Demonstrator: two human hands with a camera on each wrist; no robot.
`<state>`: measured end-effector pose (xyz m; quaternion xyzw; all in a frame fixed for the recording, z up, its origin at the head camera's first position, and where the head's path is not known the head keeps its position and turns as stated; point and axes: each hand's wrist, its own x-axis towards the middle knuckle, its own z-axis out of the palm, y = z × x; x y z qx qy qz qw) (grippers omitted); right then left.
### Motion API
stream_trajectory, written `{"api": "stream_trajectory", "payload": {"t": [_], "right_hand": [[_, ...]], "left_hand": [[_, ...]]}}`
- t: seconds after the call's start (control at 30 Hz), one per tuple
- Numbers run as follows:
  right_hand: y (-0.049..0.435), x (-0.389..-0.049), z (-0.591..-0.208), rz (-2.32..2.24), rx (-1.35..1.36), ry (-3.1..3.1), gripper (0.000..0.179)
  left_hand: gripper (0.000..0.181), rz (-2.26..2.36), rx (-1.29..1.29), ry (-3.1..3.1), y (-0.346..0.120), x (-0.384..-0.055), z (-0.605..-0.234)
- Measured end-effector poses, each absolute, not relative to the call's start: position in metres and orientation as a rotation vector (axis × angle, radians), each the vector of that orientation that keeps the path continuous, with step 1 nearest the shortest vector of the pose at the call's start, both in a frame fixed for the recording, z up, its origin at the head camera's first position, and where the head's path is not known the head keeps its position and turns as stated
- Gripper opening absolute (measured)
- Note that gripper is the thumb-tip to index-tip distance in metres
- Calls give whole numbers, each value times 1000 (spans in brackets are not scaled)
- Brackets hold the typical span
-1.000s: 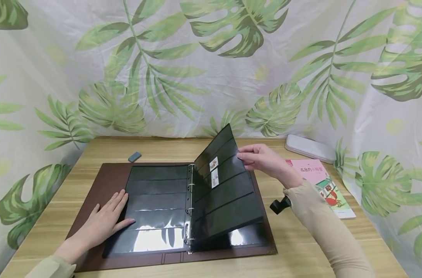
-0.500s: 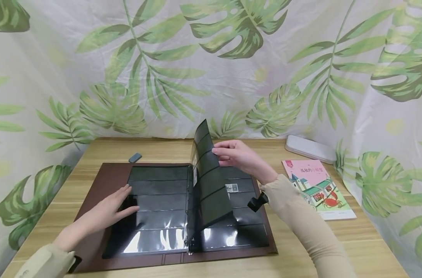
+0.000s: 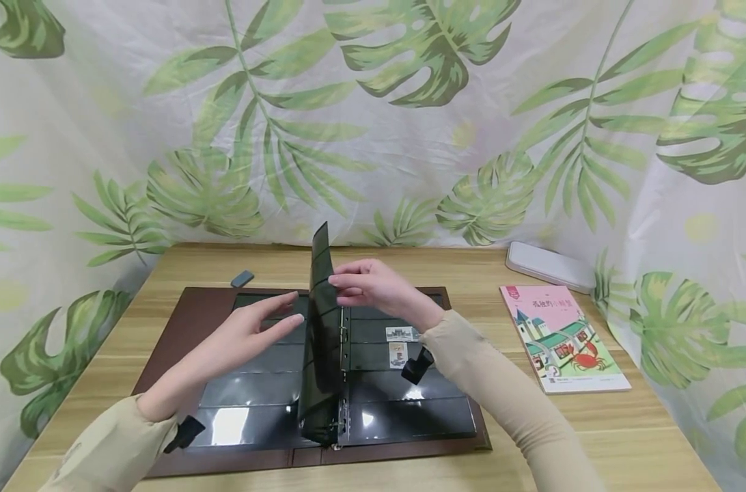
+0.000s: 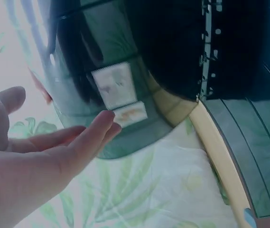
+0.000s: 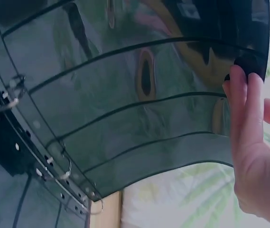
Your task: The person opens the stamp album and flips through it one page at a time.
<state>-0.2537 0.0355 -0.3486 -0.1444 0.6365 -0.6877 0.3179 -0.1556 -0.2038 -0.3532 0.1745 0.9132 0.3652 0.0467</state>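
A ring-bound stamp album [image 3: 164, 342] with a brown cover lies spread on the table. One black pocket page [image 3: 324, 321] stands nearly upright at the rings [image 3: 344, 342], its free edge bowed. My right hand [image 3: 379, 287] touches that edge from the right, fingers fairly straight against the page, as the right wrist view shows. My left hand [image 3: 250, 328] is raised on the page's other side, fingers extended; whether it touches the page I cannot tell. In the left wrist view this page holds two stamps [image 4: 116, 85]. Two more stamps [image 3: 399, 334] show on the right-hand page.
A pink picture book [image 3: 563, 338] with a red crab on its cover lies right of the album. Behind it is a pale case [image 3: 548, 265]. A small blue-grey block [image 3: 242, 279] sits beyond the album. Leaf-patterned cloth [image 3: 410, 137] hangs at the table's back.
The page has swung from right to upright, with my right hand following leftward. My left hand has lifted off the album's left side and come toward the page. Stamps beneath are now uncovered.
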Motion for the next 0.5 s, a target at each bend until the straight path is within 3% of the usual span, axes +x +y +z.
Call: {"api": "stream_trajectory", "payload": {"t": [0.5], "right_hand": [[14,-242,-346,-1668,-460,1818,30]], "left_hand": [[74,1080,488,2865,-181,-148,-341]]}}
